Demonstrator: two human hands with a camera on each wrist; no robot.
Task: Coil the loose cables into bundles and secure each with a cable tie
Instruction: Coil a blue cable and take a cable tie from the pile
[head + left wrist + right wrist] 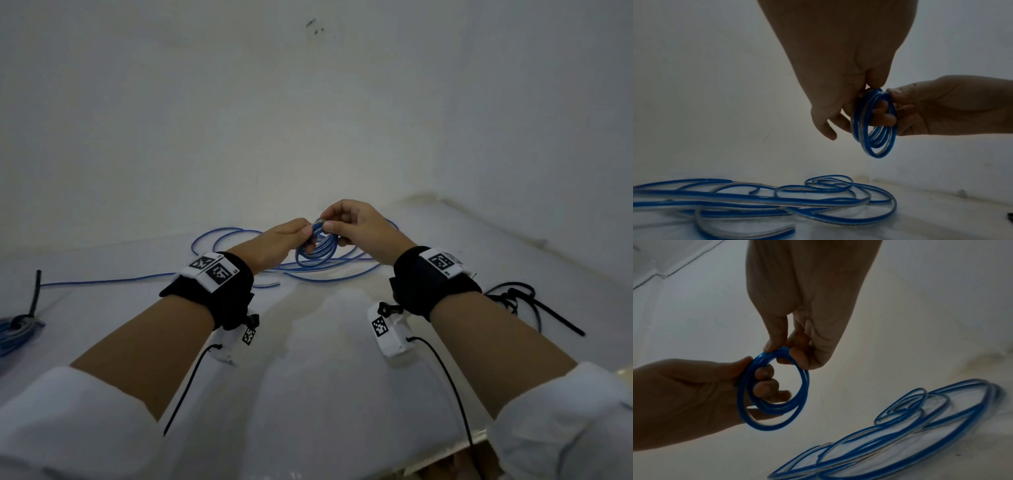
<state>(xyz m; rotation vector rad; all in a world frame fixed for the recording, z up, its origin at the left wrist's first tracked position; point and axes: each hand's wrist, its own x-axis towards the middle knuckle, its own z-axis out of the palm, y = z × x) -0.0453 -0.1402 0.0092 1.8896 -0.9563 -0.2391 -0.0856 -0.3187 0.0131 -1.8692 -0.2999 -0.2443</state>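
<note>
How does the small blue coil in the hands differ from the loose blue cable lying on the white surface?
The small blue coil is wound in tight, stacked rings; the loose blue cable sprawls in wide, uneven loops. The coil is held up by the left hand and right hand; the loose cable lies on the white surface. Both are blue with a clear stripe.

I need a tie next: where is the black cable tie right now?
In the head view, a black cable tie lies on the white table at the right edge, just beyond the right hand's wristband, beside a tangle of black cable.
</note>
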